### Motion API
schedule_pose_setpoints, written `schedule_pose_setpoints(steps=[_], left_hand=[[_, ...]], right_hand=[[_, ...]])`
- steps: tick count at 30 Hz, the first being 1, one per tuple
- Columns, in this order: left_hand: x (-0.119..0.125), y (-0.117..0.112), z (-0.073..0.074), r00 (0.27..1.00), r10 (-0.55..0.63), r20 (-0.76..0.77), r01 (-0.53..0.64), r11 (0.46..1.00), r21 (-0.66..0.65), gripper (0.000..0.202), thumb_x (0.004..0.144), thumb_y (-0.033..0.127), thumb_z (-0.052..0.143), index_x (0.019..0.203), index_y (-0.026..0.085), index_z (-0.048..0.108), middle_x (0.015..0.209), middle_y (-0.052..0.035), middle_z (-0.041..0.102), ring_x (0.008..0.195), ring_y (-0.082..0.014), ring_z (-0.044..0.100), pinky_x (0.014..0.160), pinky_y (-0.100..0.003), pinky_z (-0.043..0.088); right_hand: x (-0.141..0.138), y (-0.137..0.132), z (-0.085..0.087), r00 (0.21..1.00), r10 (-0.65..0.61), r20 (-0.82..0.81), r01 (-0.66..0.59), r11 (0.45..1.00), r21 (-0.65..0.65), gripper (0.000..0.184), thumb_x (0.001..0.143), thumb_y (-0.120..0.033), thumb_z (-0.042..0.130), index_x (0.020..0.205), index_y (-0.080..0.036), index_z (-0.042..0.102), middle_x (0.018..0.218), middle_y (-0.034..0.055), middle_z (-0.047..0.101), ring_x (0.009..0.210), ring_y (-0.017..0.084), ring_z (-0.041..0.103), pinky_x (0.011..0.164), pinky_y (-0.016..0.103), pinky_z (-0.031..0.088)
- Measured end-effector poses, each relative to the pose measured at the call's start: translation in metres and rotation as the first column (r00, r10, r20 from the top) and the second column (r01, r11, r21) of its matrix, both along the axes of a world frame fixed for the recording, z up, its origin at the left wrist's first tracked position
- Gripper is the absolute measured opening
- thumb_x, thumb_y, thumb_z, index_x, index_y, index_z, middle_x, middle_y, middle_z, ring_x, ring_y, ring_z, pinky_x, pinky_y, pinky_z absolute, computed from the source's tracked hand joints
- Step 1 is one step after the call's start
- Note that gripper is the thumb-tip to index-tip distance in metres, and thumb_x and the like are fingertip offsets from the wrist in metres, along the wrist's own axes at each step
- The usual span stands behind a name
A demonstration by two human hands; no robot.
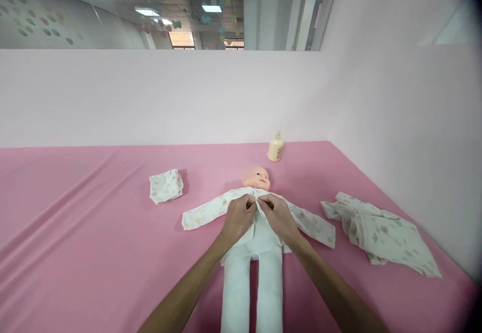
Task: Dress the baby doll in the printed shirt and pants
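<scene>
A baby doll (256, 177) lies on its back on the pink sheet (94, 222), head away from me, white legs toward me. It wears a white printed top (205, 213) with both sleeves spread out sideways. My left hand (238, 217) and my right hand (277, 216) meet over the doll's chest. Each hand pinches one front edge of the top, just below the neck, fingers closed on the cloth.
A folded printed cloth (166, 186) lies to the left of the doll. A crumpled printed garment (380, 232) lies to the right, near the wall. A cream bottle (275, 147) stands behind the doll's head against the pale wall.
</scene>
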State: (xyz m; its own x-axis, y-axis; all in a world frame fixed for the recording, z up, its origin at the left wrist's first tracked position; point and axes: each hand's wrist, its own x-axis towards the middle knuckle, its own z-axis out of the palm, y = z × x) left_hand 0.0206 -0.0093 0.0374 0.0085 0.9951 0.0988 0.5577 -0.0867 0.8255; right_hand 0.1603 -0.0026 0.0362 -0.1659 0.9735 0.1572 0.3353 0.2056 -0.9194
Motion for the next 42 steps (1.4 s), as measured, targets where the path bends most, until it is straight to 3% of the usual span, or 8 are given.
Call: schedule_pose_setpoints(steps=[8, 13, 17, 25, 30, 38, 42], left_hand=[[-0.019, 0.008, 0.002, 0.927, -0.173, 0.333, 0.235, 0.960, -0.154, 0.017, 0.080, 0.028, 0.053, 0.075, 0.014, 0.062, 0.067, 0.0031, 0.051, 0.059, -0.0080, 0.040, 0.056, -0.021, 0.031], [-0.025, 0.014, 0.007, 0.849, -0.132, 0.512, 0.291, 0.925, -0.245, 0.016, 0.078, 0.027, 0.057, 0.075, 0.012, 0.063, 0.069, 0.0008, 0.053, 0.066, -0.0094, 0.049, 0.068, -0.023, 0.041], [-0.028, 0.017, 0.008, 0.778, -0.083, 0.622, 0.317, 0.907, -0.276, 0.022, 0.079, 0.032, 0.061, 0.074, 0.011, 0.062, 0.072, -0.0029, 0.059, 0.069, -0.0117, 0.055, 0.070, -0.025, 0.044], [-0.033, 0.023, -0.003, 0.803, -0.159, 0.574, 0.351, 0.905, -0.241, 0.033, 0.083, 0.043, 0.063, 0.079, 0.011, 0.065, 0.075, -0.0042, 0.061, 0.072, -0.0131, 0.057, 0.071, -0.027, 0.045], [-0.031, 0.022, -0.007, 0.831, -0.128, 0.541, 0.300, 0.923, -0.242, 0.033, 0.084, 0.043, 0.060, 0.074, 0.012, 0.061, 0.069, -0.0016, 0.058, 0.064, -0.0102, 0.052, 0.064, -0.024, 0.040], [-0.021, 0.016, -0.003, 0.840, -0.073, 0.538, 0.244, 0.936, -0.253, 0.035, 0.082, 0.046, 0.061, 0.070, 0.014, 0.052, 0.062, 0.0034, 0.046, 0.057, -0.0073, 0.039, 0.057, -0.021, 0.032], [-0.019, 0.016, -0.005, 0.855, -0.061, 0.515, 0.211, 0.948, -0.239, 0.036, 0.082, 0.048, 0.061, 0.070, 0.015, 0.052, 0.060, 0.0042, 0.043, 0.055, -0.0067, 0.036, 0.056, -0.021, 0.030]], right_hand=[[-0.019, -0.006, -0.014, 0.983, -0.159, 0.092, 0.144, 0.978, 0.150, 0.025, 0.097, -0.026, 0.039, 0.086, -0.020, 0.060, 0.086, 0.0025, 0.064, 0.078, 0.018, 0.055, 0.072, 0.030, 0.040], [-0.021, -0.002, -0.022, 0.972, -0.163, 0.169, 0.101, 0.940, 0.327, 0.023, 0.099, -0.025, 0.039, 0.085, -0.021, 0.057, 0.085, 0.0028, 0.061, 0.081, 0.019, 0.054, 0.075, 0.031, 0.039], [-0.020, 0.000, -0.023, 0.968, -0.128, 0.215, 0.041, 0.929, 0.369, 0.022, 0.098, -0.020, 0.042, 0.083, -0.021, 0.058, 0.084, 0.0020, 0.060, 0.081, 0.018, 0.053, 0.075, 0.030, 0.040], [-0.020, -0.003, -0.025, 0.948, -0.140, 0.285, 0.007, 0.906, 0.423, 0.015, 0.098, -0.019, 0.047, 0.091, -0.020, 0.060, 0.087, 0.0033, 0.060, 0.084, 0.019, 0.054, 0.076, 0.031, 0.042], [-0.019, -0.004, -0.027, 0.926, -0.172, 0.336, -0.009, 0.880, 0.476, 0.016, 0.098, -0.020, 0.047, 0.096, -0.020, 0.063, 0.088, 0.0041, 0.060, 0.084, 0.020, 0.054, 0.076, 0.032, 0.045], [-0.010, -0.011, -0.036, 0.809, -0.324, 0.490, -0.105, 0.742, 0.663, 0.025, 0.100, -0.019, 0.044, 0.112, -0.020, 0.066, 0.086, 0.0069, 0.062, 0.082, 0.021, 0.054, 0.077, 0.037, 0.048], [-0.009, -0.013, -0.042, 0.889, -0.259, 0.378, -0.043, 0.775, 0.630, 0.027, 0.100, -0.023, 0.045, 0.122, -0.022, 0.062, 0.093, 0.0063, 0.063, 0.089, 0.022, 0.056, 0.081, 0.038, 0.049]])
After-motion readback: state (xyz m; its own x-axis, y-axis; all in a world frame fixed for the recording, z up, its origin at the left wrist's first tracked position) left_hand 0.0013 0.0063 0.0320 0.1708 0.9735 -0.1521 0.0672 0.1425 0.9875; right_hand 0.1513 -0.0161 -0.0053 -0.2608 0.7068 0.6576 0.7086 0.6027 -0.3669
